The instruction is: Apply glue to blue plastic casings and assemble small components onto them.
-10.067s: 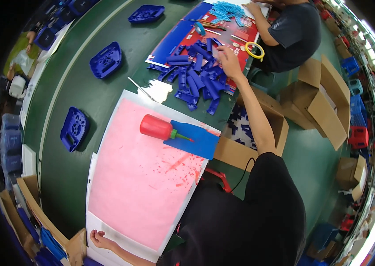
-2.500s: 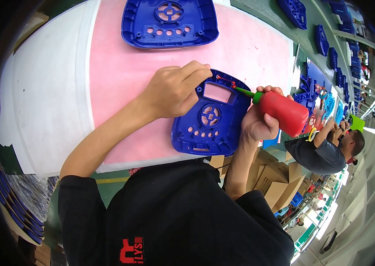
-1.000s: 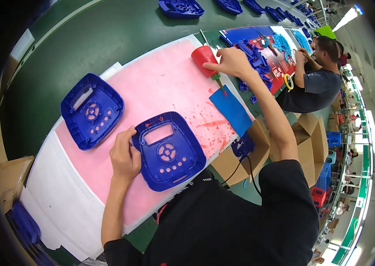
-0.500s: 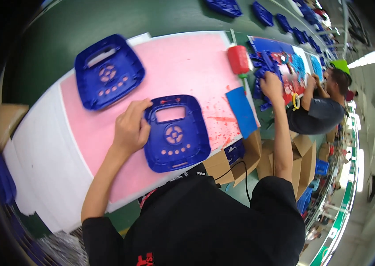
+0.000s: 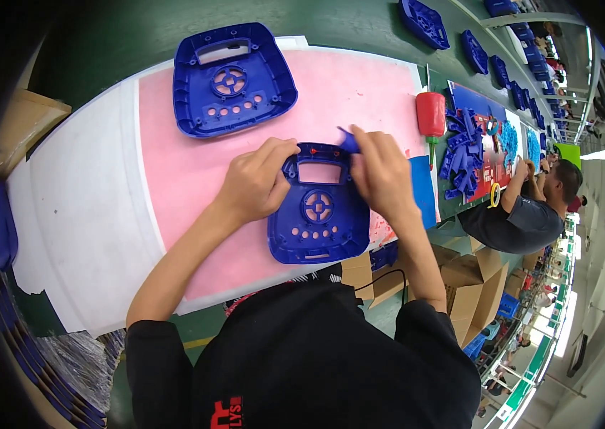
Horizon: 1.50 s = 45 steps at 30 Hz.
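1. In the head view, a big blue shell (image 5: pixel 346 207) lies in the middle of the frame, its back side up. It is near the person's tummy, on a pink sheet (image 5: pixel 359 86).
2. The left hand (image 5: pixel 256 179) is just left of the middle. Its fingers are curled in, holding the shell's top left corner.
3. The right hand (image 5: pixel 384 168) is right of the middle. Its fingers are nearly closed, pinching a small blue piece (image 5: pixel 349 141). The piece looks blurry, so I can't tell if it touches the shell.
4. Two red blobs (image 5: pixel 314 151) sit on the shell's top strip, between the hands.
5. A second blue shell (image 5: pixel 263 80) is at the top, left of the middle.
6. A red bottle (image 5: pixel 431 114) is at the upper right. Its green tip points down at a blue sheet (image 5: pixel 422 189).
7. Beside it is a heap of blue parts (image 5: pixel 465 150).
8. Farther right, another person (image 5: pixel 517 222) works at the table.
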### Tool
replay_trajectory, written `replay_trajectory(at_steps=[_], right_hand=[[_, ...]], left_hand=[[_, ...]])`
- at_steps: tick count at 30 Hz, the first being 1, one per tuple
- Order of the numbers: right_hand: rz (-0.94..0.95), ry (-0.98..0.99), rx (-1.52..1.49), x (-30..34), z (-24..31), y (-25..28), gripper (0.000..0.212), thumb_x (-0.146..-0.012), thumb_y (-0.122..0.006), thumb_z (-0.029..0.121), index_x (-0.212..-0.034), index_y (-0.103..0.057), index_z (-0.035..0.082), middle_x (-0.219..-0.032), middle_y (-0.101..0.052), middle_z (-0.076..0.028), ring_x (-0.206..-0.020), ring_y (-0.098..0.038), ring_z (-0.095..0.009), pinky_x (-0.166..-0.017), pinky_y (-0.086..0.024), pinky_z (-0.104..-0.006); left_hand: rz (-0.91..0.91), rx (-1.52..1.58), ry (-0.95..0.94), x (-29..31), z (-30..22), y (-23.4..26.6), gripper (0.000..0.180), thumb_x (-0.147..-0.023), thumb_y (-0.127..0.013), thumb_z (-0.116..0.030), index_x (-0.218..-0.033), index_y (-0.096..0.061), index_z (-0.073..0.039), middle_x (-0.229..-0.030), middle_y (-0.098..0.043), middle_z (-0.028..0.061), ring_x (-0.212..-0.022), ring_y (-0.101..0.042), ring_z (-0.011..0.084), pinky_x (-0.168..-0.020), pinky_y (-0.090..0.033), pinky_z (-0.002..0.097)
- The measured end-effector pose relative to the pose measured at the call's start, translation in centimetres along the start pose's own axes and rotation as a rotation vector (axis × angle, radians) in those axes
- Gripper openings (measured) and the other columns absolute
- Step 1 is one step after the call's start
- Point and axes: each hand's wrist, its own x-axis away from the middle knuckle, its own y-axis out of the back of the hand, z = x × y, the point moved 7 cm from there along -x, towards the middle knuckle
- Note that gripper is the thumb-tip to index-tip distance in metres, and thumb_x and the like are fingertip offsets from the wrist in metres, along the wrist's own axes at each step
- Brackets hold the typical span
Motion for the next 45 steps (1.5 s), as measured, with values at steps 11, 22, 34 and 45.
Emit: replay_trajectory(at_steps=[11,22,34,45], right_hand=[[0.113,0.160,0.029,0.6,1.1,-4.3,0.041,-0.086,-0.065,0.013,-0.124,-0.056,-0.001,-0.114,-0.061,-0.013,-0.108,-0.061,-0.027,-0.099,-0.046,-0.0472],[0.117,0.135,-0.071,0.7,0.5,-3.7,0.044,-0.083,-0.070,0.009,-0.125,-0.059,0.001,-0.119,-0.063,-0.015,-0.108,-0.063,-0.030,-0.100,-0.048,-0.0490],[0.059,0.132,-0.063,0.2,1.2,-3.8,0.042,-0.083,-0.068,0.012,-0.123,-0.058,0.002,-0.118,-0.064,-0.014,-0.113,-0.062,-0.029,-0.103,-0.044,-0.0513],[0.177,0.186,0.011,0.9,2.0,-3.9,0.050,-0.083,-0.063,0.008,-0.130,-0.052,-0.004,-0.133,-0.055,-0.019,-0.123,-0.054,-0.034,-0.105,-0.043,-0.0495]], left_hand=[[0.010,-0.015,-0.005,0.2,0.2,0.1,0.041,-0.066,-0.057,0.003,-0.107,-0.058,0.003,-0.102,-0.064,0.0179,-0.077,-0.066,0.0315,-0.068,-0.054,0.0371],[0.000,-0.027,-0.009,0.0,0.0,0.1,0.040,-0.066,-0.056,0.003,-0.106,-0.058,0.003,-0.103,-0.064,0.0183,-0.075,-0.065,0.0312,-0.067,-0.054,0.0374],[0.035,-0.006,0.032,0.1,0.0,0.0,0.043,-0.066,-0.051,0.008,-0.108,-0.057,0.003,-0.106,-0.064,0.0215,-0.085,-0.066,0.0352,-0.071,-0.054,0.0386],[0.050,-0.030,-0.003,0.2,-0.2,-0.2,0.038,-0.068,-0.052,0.007,-0.105,-0.058,0.002,-0.107,-0.065,0.0219,-0.086,-0.066,0.0361,-0.072,-0.055,0.0399]])
